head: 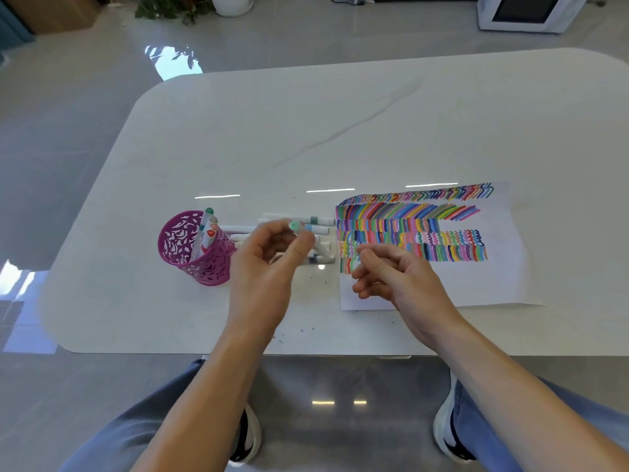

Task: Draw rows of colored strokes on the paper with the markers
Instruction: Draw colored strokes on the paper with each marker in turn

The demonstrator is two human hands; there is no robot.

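Over table (374, 131), left hand (269, 264) grip pinches green-capped marker (294, 226), poking above; right hand (398, 277) loose.

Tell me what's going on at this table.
A person sits at the white table, working on a marker drawing. Their left hand holds a green-capped marker above the loose markers lying between the purple holder and the paper. The right hand hovers over the paper's near left corner, fingers loosely curled, holding nothing visible. The paper already carries several rows of coloured strokes. A few spare markers stand in the holder.
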